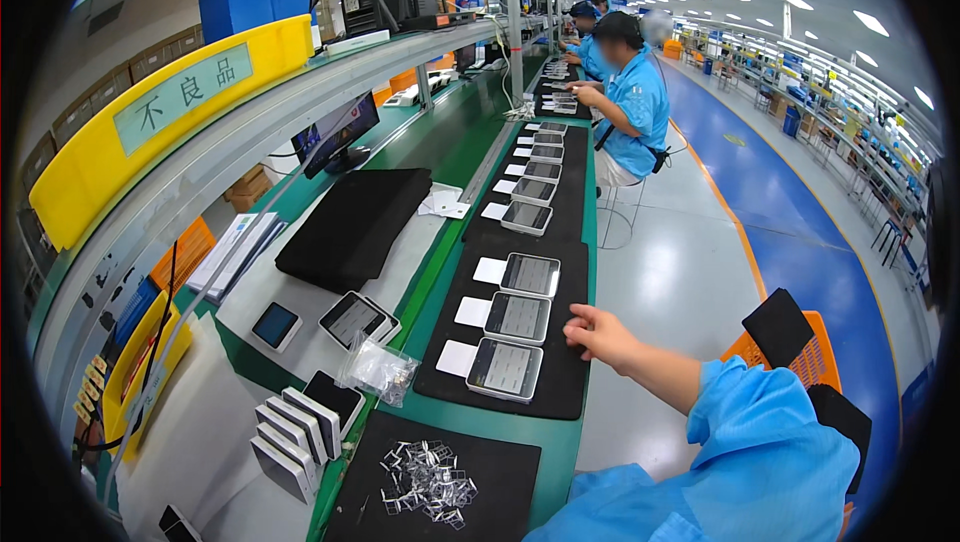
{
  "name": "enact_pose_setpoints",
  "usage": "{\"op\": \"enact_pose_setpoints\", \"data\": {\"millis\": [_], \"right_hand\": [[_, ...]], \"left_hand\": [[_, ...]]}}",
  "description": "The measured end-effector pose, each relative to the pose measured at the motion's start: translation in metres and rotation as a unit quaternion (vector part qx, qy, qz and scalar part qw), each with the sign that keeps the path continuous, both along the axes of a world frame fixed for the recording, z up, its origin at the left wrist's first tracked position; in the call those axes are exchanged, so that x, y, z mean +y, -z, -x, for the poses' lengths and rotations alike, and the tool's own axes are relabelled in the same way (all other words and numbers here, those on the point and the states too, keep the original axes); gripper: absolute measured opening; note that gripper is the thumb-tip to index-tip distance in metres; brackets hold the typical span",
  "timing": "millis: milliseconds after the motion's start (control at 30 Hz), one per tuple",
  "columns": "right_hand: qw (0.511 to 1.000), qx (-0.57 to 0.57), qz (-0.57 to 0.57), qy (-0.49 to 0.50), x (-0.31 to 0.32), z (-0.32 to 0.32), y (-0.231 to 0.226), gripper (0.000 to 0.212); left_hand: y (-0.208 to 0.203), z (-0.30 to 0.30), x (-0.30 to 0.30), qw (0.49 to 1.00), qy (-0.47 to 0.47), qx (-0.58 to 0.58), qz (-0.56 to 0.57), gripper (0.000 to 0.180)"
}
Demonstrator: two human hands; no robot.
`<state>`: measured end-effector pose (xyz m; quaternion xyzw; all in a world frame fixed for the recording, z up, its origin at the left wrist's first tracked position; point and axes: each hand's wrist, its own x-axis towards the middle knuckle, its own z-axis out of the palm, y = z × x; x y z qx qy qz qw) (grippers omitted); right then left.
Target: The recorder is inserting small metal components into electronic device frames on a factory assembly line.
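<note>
My right hand [600, 337] hovers at the right edge of a black mat [562, 392], fingers apart and loosely bent, with nothing visible in them. Left of it lie three flat handheld devices with grey screens: a near one [505, 369], a middle one [517, 317] and a far one [530, 275]. Each has a white square card beside its left edge, such as the near card [457, 358]. Closer to me, a heap of small shiny metal-looking frames [430, 482] rests on another black mat [512, 467]. My left hand is out of view.
More devices [527, 218] with cards line the green bench. At left are a bag of small parts [380, 367], white slabs standing together [290, 437], a black sheet [355, 222] and a yellow bin [150, 372]. Seated co-workers [630, 92] are ahead; an orange basket [825, 342] stands right.
</note>
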<state>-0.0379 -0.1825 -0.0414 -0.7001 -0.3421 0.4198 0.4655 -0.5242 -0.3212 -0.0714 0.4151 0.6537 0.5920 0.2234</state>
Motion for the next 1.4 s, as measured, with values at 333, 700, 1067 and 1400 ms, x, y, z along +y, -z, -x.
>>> {"op": "enact_pose_setpoints", "data": {"millis": [333,700,1067,1400], "right_hand": [[0.993,0.025,-0.004,0.112,0.025,-0.019,-0.005,0.07],[0.986,-0.082,-0.005,0.144,0.052,-0.055,0.032,0.071],[0.993,-0.047,0.077,0.07,0.039,-0.047,0.015,0.071],[0.993,-0.08,0.07,0.051,0.038,-0.037,0.002,0.069]], "left_hand": [[0.001,0.004,0.0,1.0,0.004,-0.002,0.0,0.046],[-0.016,-0.002,-0.006,1.0,-0.009,-0.02,0.019,0.043],[0.0,0.001,-0.002,1.0,-0.009,-0.028,0.006,0.043],[0.009,0.01,-0.007,1.0,0.006,-0.023,-0.016,0.045]]}}
